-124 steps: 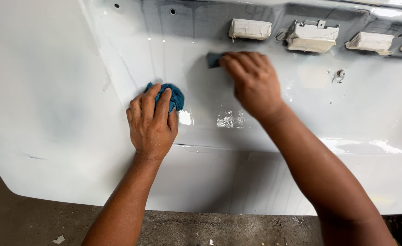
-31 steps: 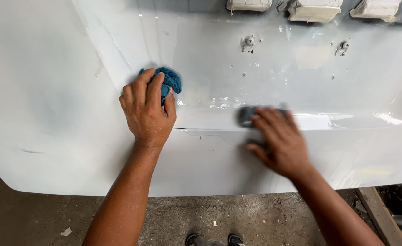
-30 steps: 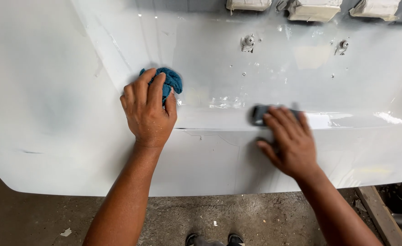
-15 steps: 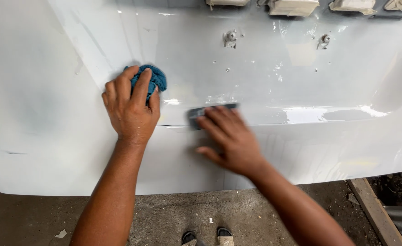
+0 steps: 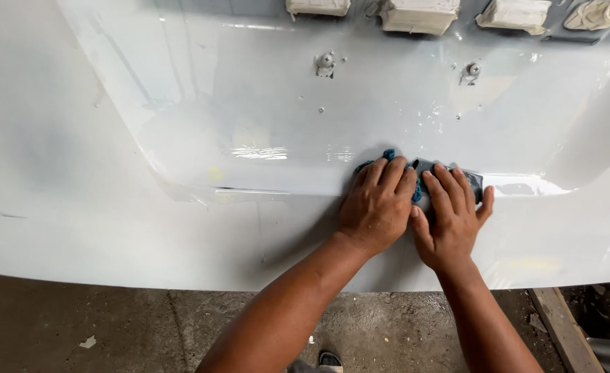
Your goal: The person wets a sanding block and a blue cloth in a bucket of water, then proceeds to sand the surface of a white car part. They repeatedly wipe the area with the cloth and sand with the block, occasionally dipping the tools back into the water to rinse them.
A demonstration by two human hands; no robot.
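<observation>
A large white car body panel, wet and glossy, fills the view. My left hand presses a bunched blue cloth onto the panel's ridge right of centre. Right beside it, touching it, my right hand lies flat on a dark grey sanding pad, of which only the top edge and a corner show past the fingers. Both hands rest on the same crease of the panel.
Several masked, taped-over fittings line the panel's top edge, with two small bolts below them. Under the panel lies a dirty concrete floor; a wooden plank sits at the lower right and a shoe tip at the bottom.
My left hand with the blue cloth has slid right along the panel to meet the right hand. The right hand and pad have also shifted right along the ridge.
</observation>
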